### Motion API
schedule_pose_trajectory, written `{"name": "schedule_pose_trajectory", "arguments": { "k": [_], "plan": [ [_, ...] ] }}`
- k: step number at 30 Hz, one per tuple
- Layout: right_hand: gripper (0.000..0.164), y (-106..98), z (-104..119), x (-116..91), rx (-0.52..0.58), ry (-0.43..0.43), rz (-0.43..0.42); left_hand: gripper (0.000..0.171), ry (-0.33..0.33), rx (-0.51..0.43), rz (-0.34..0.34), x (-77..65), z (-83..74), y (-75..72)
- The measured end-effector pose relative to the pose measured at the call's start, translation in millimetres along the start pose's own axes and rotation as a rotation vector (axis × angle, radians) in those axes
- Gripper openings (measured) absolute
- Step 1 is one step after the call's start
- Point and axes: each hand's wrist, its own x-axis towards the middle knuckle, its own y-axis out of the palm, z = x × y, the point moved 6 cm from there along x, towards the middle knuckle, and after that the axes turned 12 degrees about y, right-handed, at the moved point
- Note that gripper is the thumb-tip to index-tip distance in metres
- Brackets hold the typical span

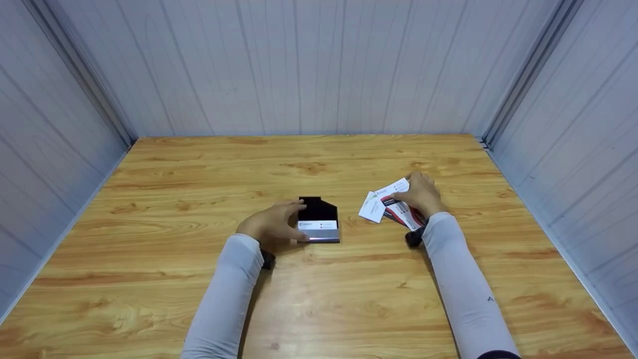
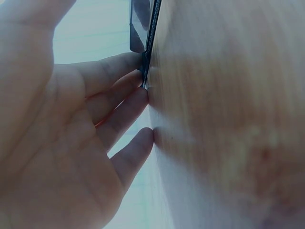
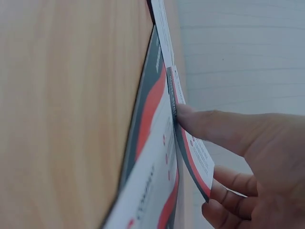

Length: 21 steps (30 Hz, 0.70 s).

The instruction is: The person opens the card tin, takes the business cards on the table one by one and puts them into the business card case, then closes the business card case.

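Note:
A black business card holder (image 1: 318,209) with a silver front stands near the table's middle, a white card (image 1: 317,225) upright in it. My left hand (image 1: 271,222) rests at the holder's left side, thumb by its lower corner and fingertips at its edge. In the left wrist view the hand's fingers (image 2: 119,102) look fairly straight, tips against the holder's dark edge (image 2: 148,57) and the table. My right hand (image 1: 422,194) pinches a slightly bent business card (image 3: 193,148), white with a red and black border, between thumb and fingers.
Below the right hand lie several loose, overlapping business cards (image 1: 371,207), some plain white, some with red and black bands. The wood-grain table (image 1: 199,179) meets pale panel walls (image 1: 319,70) at the back and both sides.

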Motion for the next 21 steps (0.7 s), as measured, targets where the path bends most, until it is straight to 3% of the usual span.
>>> {"name": "schedule_pose_trajectory", "arguments": {
  "k": [5,7,13,15,17,21],
  "plan": [
    [0.06,0,-2,3,0.062,-0.028,0.035,0.096,0.013,-0.007,0.001,-0.4,0.7,-0.4],
    [0.052,1,-3,4,0.142,-0.028,0.058,0.096,0.015,-0.009,0.004,-0.5,0.9,-0.5],
    [0.046,7,-5,2,0.729,0.045,0.276,0.097,0.014,-0.012,0.007,-0.7,1.0,-0.2],
    [0.043,8,-5,1,0.859,0.056,0.333,0.097,0.012,-0.013,0.005,-1.0,1.0,0.0],
    [0.041,6,-4,0,0.899,0.05,0.354,0.097,0.011,-0.009,0.003,-0.9,1.2,0.0],
    [0.04,-4,0,-2,0.739,-0.006,0.278,0.096,0.018,-0.003,0.0,0.6,1.4,-0.5]
  ]
}}
